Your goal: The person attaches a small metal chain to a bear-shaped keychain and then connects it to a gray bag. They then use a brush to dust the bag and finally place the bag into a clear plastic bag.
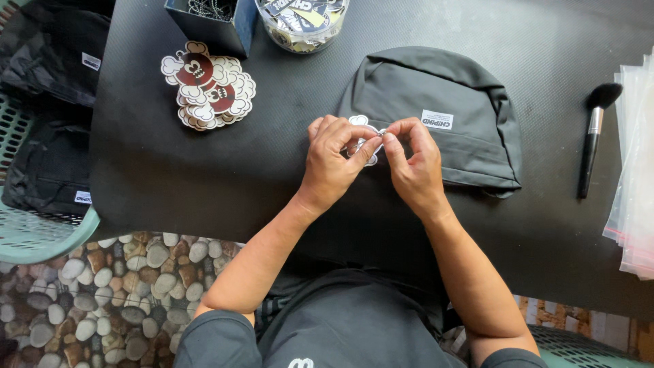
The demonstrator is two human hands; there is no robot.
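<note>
- The black table mat is smooth and matte, covering the whole work surface, with a floor of rounded pebbles showing below its near edge
- A dark grey fabric bag, dome-shaped with a soft woven look and a small white label, lies flat on the mat just beyond the hands
- A green plastic basket at the left edge holds folded black cloth items
- A stack of clear plastic sleeves lies at the right edge, glossy and flat
- A clear round tub at the top holds a heap of printed stickers; beside it a dark square box holds what looks like fine metal chain
- A pile of cloud-edged cutouts in white and dark red lies left of the bag
- A black makeup brush with a silver collar lies right of the bag
- The left hand and right hand meet fingertip to fingertip, both pinched shut on a small white tag held over the bag's near edge; most of the tag is hidden behind the fingers
</note>
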